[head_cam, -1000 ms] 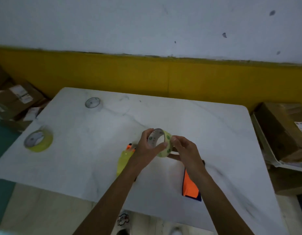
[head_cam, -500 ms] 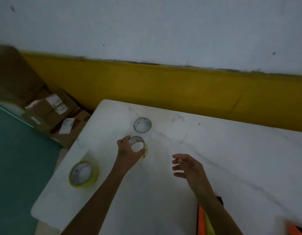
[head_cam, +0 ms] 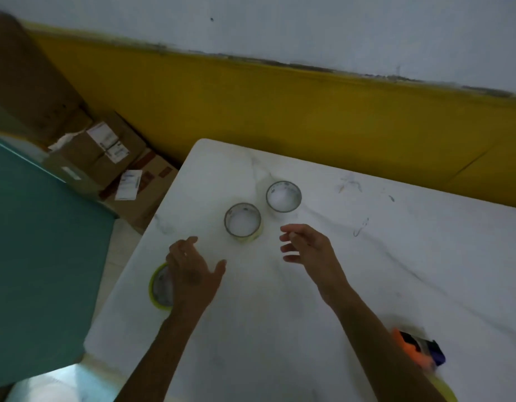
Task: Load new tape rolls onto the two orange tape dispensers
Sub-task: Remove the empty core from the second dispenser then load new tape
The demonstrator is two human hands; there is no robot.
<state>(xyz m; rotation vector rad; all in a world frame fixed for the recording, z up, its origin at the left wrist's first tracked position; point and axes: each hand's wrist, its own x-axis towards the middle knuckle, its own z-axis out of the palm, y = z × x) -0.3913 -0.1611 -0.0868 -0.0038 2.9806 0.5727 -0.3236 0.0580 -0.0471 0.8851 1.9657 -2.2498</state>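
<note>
An orange tape dispenser (head_cam: 416, 348) lies near my right forearm. My left hand (head_cam: 190, 274), now released and empty, hovers over a yellow tape roll (head_cam: 159, 287). My right hand (head_cam: 310, 246) hangs open. The nearly spent roll (head_cam: 243, 223) I held half a second ago stands on the white marble-patterned table (head_cam: 396, 256), beside a bare cardboard core ring (head_cam: 283, 196).

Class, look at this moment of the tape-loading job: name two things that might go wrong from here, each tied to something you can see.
1. The yellow tape roll lies close to the table's left edge, partly under the left hand; a clumsy grab might knock it off.
2. The orange dispenser sits beside the right forearm near the table's front edge; pulling that arm back may sweep it off.
</note>
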